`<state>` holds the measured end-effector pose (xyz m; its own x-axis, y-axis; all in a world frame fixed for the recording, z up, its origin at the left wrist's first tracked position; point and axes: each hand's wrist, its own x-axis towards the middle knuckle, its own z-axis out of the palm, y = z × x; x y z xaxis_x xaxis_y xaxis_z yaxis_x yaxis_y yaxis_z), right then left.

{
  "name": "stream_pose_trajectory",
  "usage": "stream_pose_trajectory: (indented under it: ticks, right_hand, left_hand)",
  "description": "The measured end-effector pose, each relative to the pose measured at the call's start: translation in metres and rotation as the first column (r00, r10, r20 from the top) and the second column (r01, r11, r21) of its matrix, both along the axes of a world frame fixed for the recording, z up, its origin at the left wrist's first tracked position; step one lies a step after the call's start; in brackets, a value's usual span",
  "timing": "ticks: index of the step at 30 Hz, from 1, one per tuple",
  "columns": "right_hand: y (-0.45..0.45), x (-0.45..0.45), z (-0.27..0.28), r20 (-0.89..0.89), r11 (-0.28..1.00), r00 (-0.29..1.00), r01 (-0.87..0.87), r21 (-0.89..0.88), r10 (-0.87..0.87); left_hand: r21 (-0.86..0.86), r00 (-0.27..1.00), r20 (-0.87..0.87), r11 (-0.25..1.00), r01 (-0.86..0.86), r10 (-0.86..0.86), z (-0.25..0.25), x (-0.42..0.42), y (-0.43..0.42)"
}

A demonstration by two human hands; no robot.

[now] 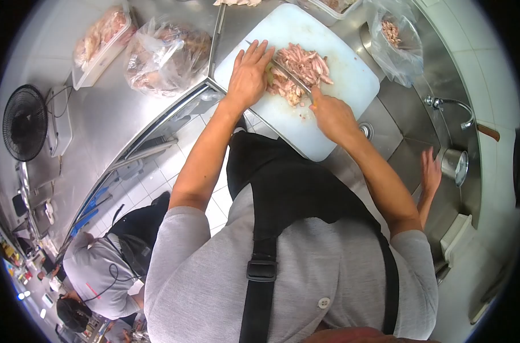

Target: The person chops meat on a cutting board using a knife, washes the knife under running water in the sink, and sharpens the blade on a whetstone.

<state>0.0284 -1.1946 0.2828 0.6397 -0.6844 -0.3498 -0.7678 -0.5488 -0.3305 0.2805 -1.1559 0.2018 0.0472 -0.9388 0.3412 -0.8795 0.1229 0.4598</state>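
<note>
My right hand [333,117] is wrapped round the orange-yellow handle of a knife [294,79]. The blade slants up to the left across chopped pinkish meat [305,64]. My left hand [249,77] lies over the front part of the blade with fingers stretched out, and the tip shows just past them. Meat pieces sit beside and under the blade, partly hidden by my left hand. Beneath everything is a white cutting board [345,74], which bridges a counter corner and a sink.
A plastic bag of meat [167,57] and a tub of raw meat [102,43] stand left. A clear bag with small pieces [392,43] hangs right, near a faucet [451,104]. Another person's hand [431,172] reaches beside a metal pot [454,166]. A co-worker [108,274] is lower left.
</note>
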Motion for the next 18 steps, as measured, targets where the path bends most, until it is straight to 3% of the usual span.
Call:
stream_pose_trajectory:
  ticks: [5,11,14,17,18]
  right_hand:
    - [0.002,-0.002,-0.039,0.091,0.999,0.995,0.027,0.038,-0.03]
    - [-0.007,0.006,0.007,0.047,0.998,0.999,0.001,0.058,-0.004]
    - [0.007,0.003,0.016,0.06,0.995,0.997,0.033,0.092,-0.039]
    - [0.006,0.007,0.018,0.013,0.975,0.991,0.132,0.18,-0.137]
    - [0.005,0.005,0.012,0.093,0.971,0.984,0.13,0.201,-0.151]
  left_hand:
    - [0.059,0.997,0.072,0.998,-0.025,0.021,-0.016,0.0,0.0]
    - [0.172,0.996,0.084,0.985,0.014,-0.029,0.0,0.018,-0.007]
    - [0.145,0.999,0.032,0.989,0.006,-0.01,0.015,0.014,0.006]
    - [0.001,0.998,-0.066,1.0,0.008,-0.008,0.021,-0.008,0.03]
    - [0.005,0.995,-0.078,0.998,0.066,-0.065,0.02,-0.02,0.041]
